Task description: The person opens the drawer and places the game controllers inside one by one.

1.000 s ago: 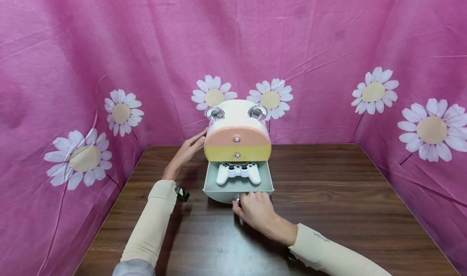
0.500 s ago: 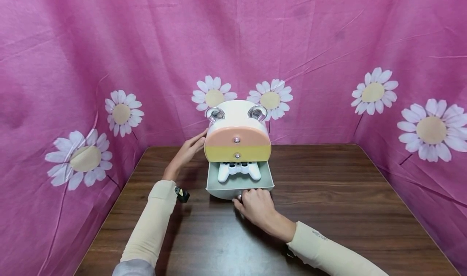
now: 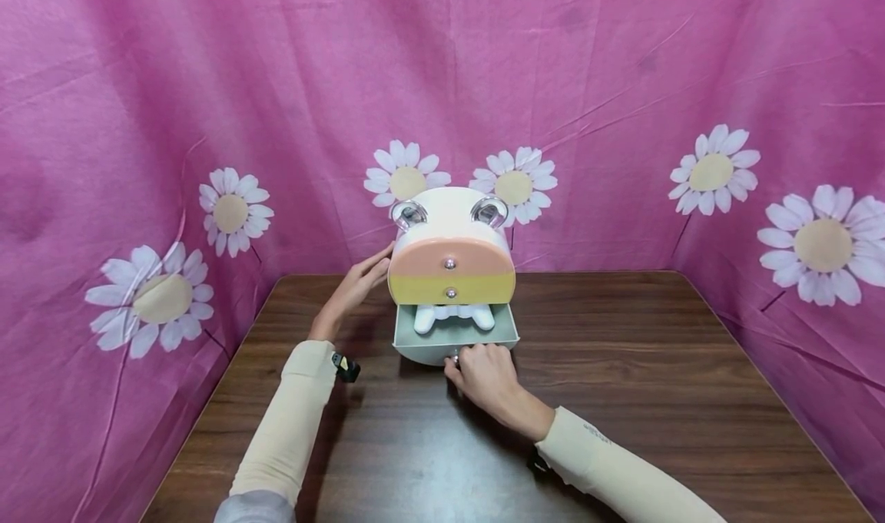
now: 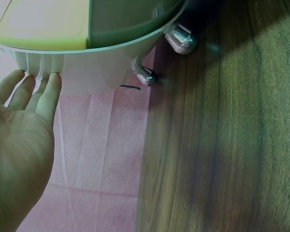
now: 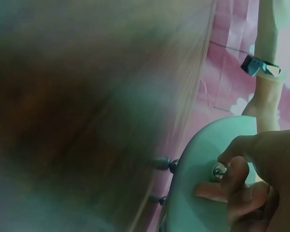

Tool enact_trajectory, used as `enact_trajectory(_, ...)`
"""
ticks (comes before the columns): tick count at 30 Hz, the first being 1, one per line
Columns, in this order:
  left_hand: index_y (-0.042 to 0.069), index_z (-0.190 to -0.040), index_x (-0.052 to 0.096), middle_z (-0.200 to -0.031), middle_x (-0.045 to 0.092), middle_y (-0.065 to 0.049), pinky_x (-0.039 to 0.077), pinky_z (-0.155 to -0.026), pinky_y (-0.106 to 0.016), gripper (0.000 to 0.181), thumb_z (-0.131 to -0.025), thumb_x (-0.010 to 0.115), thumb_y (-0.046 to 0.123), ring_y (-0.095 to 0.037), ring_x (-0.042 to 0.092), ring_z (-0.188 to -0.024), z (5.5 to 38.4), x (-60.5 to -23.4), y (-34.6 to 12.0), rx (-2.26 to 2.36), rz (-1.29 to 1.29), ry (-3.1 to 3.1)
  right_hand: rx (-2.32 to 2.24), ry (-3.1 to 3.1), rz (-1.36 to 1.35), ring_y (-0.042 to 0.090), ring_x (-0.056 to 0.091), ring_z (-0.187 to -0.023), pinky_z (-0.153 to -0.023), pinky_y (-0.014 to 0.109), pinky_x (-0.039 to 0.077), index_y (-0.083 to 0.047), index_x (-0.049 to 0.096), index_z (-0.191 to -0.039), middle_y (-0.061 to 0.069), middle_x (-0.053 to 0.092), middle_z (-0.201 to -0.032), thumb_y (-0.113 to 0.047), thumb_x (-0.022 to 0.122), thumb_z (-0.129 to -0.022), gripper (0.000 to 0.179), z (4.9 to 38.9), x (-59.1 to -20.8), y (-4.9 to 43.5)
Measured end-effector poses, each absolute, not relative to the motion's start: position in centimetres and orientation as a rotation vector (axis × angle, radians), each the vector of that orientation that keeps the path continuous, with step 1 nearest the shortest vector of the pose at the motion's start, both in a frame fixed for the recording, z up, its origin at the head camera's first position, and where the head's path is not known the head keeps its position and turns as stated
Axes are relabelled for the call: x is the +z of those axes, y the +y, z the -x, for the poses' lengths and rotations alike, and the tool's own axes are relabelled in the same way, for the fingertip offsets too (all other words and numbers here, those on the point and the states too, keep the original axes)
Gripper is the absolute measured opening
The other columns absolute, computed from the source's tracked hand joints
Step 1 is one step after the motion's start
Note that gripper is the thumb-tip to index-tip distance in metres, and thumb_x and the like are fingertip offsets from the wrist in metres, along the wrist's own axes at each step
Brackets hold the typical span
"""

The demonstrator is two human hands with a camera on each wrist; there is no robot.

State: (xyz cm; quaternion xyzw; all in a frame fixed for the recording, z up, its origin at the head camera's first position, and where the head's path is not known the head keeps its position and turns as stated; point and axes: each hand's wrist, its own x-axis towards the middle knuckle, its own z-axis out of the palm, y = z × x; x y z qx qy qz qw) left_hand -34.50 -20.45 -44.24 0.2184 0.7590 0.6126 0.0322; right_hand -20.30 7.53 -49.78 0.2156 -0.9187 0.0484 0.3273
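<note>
A small rounded drawer cabinet (image 3: 449, 220) with a white body stands on the table in the head view. Its orange top drawer and yellow middle drawer are flush. The grey-green bottom drawer (image 3: 415, 340) is partly pulled out, and a white game controller (image 3: 425, 321) lies inside, its far part hidden beneath the yellow drawer. My right hand (image 3: 488, 377) pinches the bottom drawer's silver knob (image 5: 218, 170) between thumb and curled fingers. At the cabinet's left side, my left hand (image 3: 354, 289) rests extended fingertips (image 4: 53, 79) against the white wall.
The cabinet stands on short silver feet (image 4: 180, 38) near the back of the brown wooden table (image 3: 622, 369). A pink curtain (image 3: 588, 70) printed with daisies hangs behind and on both sides.
The bottom drawer has slid inward, pushed by my right hand on its knob. More of the controller is now covered. My left hand has stayed at the cabinet's side.
</note>
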Motion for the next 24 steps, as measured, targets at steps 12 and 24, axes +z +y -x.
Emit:
enact_trajectory(12,0.021,-0.166,0.039,-0.175,0.033,0.002,0.042,-0.125,-0.035,0.054,-0.115,0.049,0.037,-0.031,0.043,-0.155,34.6,-44.2,-20.4,1.904,-0.66,2.32,0.193,-2.393,-0.553,0.032,0.062,-0.044,-0.035,0.045,0.045,-0.018,0.049,-0.051,0.004,0.055,-0.047,-0.037,0.085,-0.087,0.054,22.9,-49.9,7.3)
enact_trajectory(24,0.021,-0.165,0.04,-0.174,0.035,0.0,0.043,-0.123,-0.034,0.053,-0.115,0.049,0.036,-0.031,0.044,-0.154,34.7,-44.3,-20.5,1.905,-0.643,2.312,0.281,-2.516,-0.521,0.035,0.064,-0.049,-0.038,0.047,0.047,-0.015,0.053,-0.053,0.008,0.058,-0.051,-0.039,0.078,-0.095,0.055,25.7,-50.0,7.1)
